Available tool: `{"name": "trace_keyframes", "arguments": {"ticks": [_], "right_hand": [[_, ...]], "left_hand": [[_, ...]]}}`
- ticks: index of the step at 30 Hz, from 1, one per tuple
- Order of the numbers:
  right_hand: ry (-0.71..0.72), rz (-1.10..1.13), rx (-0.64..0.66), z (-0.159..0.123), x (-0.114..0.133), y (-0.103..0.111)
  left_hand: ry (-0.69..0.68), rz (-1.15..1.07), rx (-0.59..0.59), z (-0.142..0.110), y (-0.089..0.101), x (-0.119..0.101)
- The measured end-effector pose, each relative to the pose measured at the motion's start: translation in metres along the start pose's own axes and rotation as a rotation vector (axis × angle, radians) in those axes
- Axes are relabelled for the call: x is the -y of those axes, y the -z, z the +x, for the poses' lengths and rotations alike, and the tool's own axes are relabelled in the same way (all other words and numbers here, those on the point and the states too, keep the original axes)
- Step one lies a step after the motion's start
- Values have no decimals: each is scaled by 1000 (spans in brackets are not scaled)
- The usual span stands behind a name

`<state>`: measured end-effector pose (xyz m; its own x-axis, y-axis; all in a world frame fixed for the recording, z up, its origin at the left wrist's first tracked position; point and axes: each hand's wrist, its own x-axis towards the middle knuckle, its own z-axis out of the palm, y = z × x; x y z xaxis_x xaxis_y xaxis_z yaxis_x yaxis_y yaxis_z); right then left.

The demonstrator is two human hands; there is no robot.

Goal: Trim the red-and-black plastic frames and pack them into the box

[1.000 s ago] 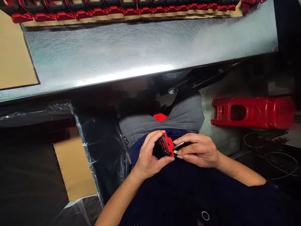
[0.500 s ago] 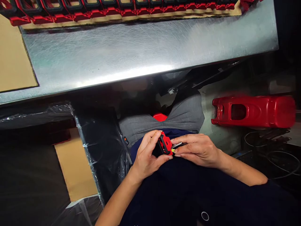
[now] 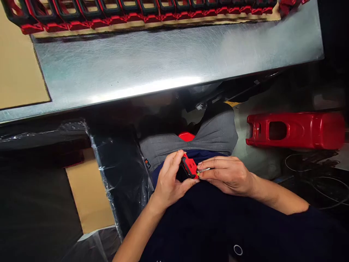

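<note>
- Has brought the right hand (image 3: 231, 175) slightly left since the earlier frame, closer against the red-and-black part (image 3: 191, 166), with less of a small yellow-green bit (image 3: 198, 174) showing.
- Shows a cardboard sheet (image 3: 21, 69) at the far upper left, lying on the scratched metal table (image 3: 163, 62).
- Shows clear plastic film (image 3: 105, 178) at the lower left, with a cardboard piece (image 3: 91, 194) beside it.
- Grips the red-and-black part in the left hand (image 3: 169, 180), pinched between the thumb below and the fingers above, with the red face turned toward the right hand.
- Keeps the red-and-black part above the lap, in front of the navy top (image 3: 204, 222) and near the grey trousers (image 3: 160, 144).
- Shows a row of similar red-and-black pieces (image 3: 133, 16) along the top, close together on cardboard on the table.
- Pinches a thin metallic piece (image 3: 204, 170) in the bunched fingers of the right hand, at the right side of the part; cannot tell whether joined to the yellow-green bit.
- Shows a red plastic stool (image 3: 301, 129) at the right, well apart from both hands.
</note>
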<state>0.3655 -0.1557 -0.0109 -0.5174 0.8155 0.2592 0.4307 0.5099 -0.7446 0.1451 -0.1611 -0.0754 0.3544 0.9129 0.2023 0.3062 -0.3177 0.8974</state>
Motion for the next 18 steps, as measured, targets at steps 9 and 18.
{"name": "trace_keyframes", "arguments": {"ticks": [9, 18], "right_hand": [[-277, -55, -573, 43, -46, 22], [-348, -422, -579, 126, -149, 100]], "left_hand": [[159, -733, -245, -6, -12, 0], [126, -683, -327, -7, -13, -6]]}}
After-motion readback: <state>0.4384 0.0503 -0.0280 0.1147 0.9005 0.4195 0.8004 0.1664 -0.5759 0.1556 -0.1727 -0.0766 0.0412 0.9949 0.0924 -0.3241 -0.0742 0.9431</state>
